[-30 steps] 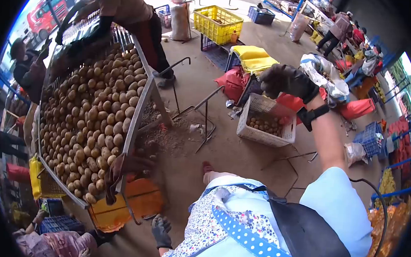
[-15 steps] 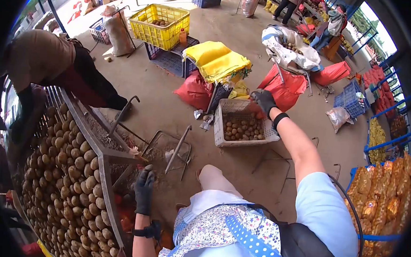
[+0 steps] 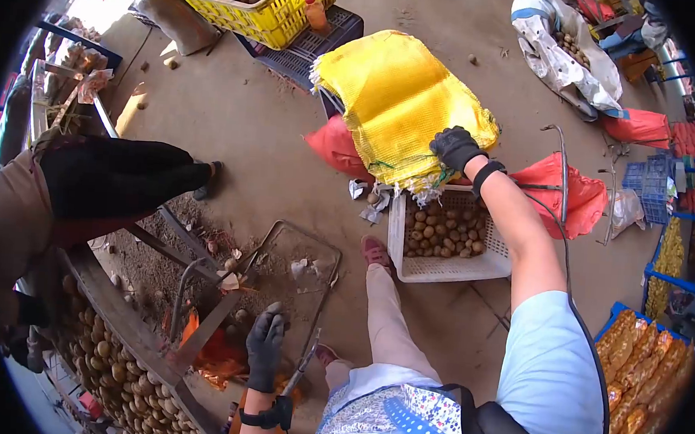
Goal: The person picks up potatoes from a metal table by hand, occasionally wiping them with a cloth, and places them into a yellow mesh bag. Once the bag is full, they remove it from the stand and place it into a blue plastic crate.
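Note:
My right hand (image 3: 457, 148), in a dark glove, is at the right edge of a stack of yellow mesh sacks (image 3: 395, 93), its fingers curled on the top sack. Directly below stands a white plastic crate (image 3: 455, 273) with brown, round, potato-like produce (image 3: 442, 231) inside. My left hand (image 3: 265, 346), also gloved, is loosely open beside the sorting table's metal rim (image 3: 130, 323). No object shows clearly in it; its fingertips look pale and dusty. More of the brown produce (image 3: 115, 366) covers that table.
At the left a person (image 3: 103, 178) bends over the table. A bent metal stand (image 3: 314, 243) is on the floor before me. A yellow crate (image 3: 272, 21), a red sack (image 3: 337, 146), red bags (image 3: 564, 194) and a white sack (image 3: 533, 37) stand around. Packed goods (image 3: 640, 378) lie right.
My view has turned and moved nearer to the yellow sacks. My right hand has gone from above the white crate onto the sack edge. My left hand stays low by the table.

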`<control>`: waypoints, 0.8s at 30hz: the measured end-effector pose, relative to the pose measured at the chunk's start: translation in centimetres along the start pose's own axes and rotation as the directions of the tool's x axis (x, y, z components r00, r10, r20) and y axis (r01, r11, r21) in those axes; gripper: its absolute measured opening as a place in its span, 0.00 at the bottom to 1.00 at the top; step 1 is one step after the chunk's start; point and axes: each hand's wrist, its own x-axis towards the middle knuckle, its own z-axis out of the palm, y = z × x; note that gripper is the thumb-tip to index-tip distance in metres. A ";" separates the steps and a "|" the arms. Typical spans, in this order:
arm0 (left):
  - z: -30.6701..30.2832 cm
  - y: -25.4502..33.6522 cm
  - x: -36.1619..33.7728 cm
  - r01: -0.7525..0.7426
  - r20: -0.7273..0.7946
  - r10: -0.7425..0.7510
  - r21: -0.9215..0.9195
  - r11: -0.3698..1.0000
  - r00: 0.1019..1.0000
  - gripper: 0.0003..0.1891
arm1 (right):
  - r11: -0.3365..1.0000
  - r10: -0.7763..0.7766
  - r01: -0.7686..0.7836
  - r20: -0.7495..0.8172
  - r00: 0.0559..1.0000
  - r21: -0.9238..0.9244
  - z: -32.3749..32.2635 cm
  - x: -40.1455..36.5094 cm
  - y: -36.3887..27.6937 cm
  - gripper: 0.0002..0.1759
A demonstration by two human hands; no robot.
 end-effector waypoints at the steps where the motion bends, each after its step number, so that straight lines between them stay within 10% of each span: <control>1: 0.7 1.1 1.2 0.020 0.008 -0.020 0.003 1.000 1.000 0.13 | 0.998 -0.039 0.040 -0.010 0.999 0.054 -0.7 -0.1 0.9 0.10; 5: 3.1 3.4 6.1 0.064 0.076 -0.050 -0.203 0.977 0.996 0.14 | 0.671 0.157 -0.023 -0.112 0.981 0.741 -1.5 0.7 5.1 0.14; 10: 6.4 8.3 10.3 0.047 0.114 -0.014 -0.287 0.957 0.993 0.16 | 0.916 -0.291 0.339 -0.227 0.929 0.214 -1.9 -0.8 3.9 0.21; 13: 8.4 9.7 11.8 -0.060 0.143 0.100 -0.258 0.964 0.985 0.16 | 0.958 -0.269 0.280 -0.144 0.952 0.061 1.1 0.4 3.2 0.17; 16: 9.3 10.5 11.6 -0.131 0.152 0.149 -0.123 0.984 0.977 0.15 | 0.667 -0.067 -0.047 0.123 0.990 0.743 -0.4 1.7 5.0 0.10; 20: 10.7 10.2 12.1 -0.027 0.195 0.074 -0.233 0.972 0.978 0.15 | 0.565 -0.188 0.115 -0.008 0.982 0.817 0.3 3.2 7.6 0.10; 22: 10.7 10.6 11.8 0.027 0.195 0.030 -0.281 0.959 0.980 0.15 | 0.370 -0.033 -0.069 0.087 0.996 0.927 0.0 3.0 7.9 0.15; 23: 10.7 11.3 11.8 0.006 0.199 0.044 -0.244 0.970 0.979 0.15 | 0.364 -0.038 -0.065 0.084 0.996 0.929 -0.5 2.7 7.3 0.15; 24: 10.6 11.8 11.6 -0.018 0.203 0.061 -0.206 0.978 0.977 0.14 | 0.682 -0.098 0.035 0.044 0.994 0.731 -2.5 1.5 6.0 0.19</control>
